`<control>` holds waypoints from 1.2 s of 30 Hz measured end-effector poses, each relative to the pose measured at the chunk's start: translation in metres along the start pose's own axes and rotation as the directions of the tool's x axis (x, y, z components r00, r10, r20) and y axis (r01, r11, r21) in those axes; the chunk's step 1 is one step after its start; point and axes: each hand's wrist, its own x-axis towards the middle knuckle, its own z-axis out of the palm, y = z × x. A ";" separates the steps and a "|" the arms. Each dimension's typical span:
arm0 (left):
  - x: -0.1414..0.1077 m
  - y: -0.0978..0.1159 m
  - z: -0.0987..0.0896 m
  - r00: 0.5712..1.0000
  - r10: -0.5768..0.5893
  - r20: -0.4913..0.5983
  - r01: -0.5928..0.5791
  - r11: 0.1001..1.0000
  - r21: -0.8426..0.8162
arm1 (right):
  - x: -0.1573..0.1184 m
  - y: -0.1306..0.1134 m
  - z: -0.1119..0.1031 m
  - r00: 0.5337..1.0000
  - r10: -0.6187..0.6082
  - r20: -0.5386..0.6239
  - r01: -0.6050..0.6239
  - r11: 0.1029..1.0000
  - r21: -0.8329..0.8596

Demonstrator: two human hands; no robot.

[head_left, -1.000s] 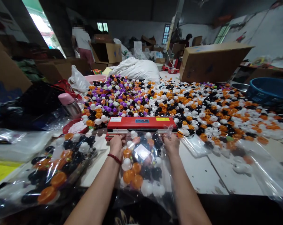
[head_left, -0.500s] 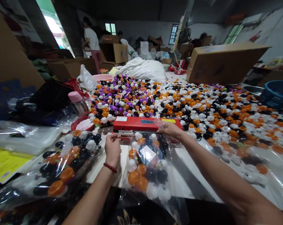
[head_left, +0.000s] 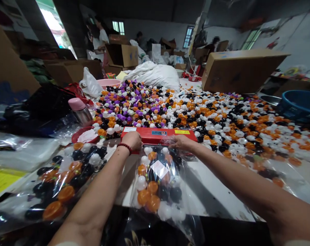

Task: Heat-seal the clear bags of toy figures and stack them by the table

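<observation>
A clear plastic bag point(head_left: 158, 191) lies before me, filled with orange, black and white balls and a white paper card point(head_left: 159, 169). Its upper end is at the front of a red bag sealer point(head_left: 155, 134). My left hand point(head_left: 133, 140), with a red bead bracelet at the wrist, is closed over the sealer's left front; its fingertips are hidden. My right hand point(head_left: 180, 142) pinches the bag's top edge at the right of the sealer. To the left, another filled plastic bag point(head_left: 67, 181) rests on the table.
A wide heap of small balls point(head_left: 208, 116) spreads behind the sealer. At left are a pink-lidded flask point(head_left: 80, 112), a red bowl point(head_left: 93, 139) with white papers, and flat plastic bags point(head_left: 24, 153). A cardboard box point(head_left: 239, 71) and blue basin point(head_left: 301, 106) stand right. People point(head_left: 102, 36) are farther back.
My left hand has moved forward and right onto the sealer's left part. My right hand stays at the bag's top. The view has shifted slightly.
</observation>
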 end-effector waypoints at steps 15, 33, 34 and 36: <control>0.013 0.013 -0.008 0.959 0.242 0.145 -0.266 0.948 0.176 | 0.006 0.003 0.001 0.998 -0.022 -0.066 0.022 1.000 0.004; 0.019 0.011 -0.008 0.910 0.366 0.194 -0.402 0.892 0.207 | 0.005 0.001 0.007 0.989 0.069 -0.131 -0.053 0.991 0.123; 0.018 0.010 -0.008 0.911 0.377 0.166 -0.406 0.890 0.207 | 0.004 0.001 0.009 0.987 0.073 -0.141 -0.054 0.990 0.134; 0.018 0.012 -0.016 0.908 0.410 0.084 -0.418 0.885 0.202 | 0.005 0.001 0.012 0.985 0.061 -0.162 -0.037 0.988 0.147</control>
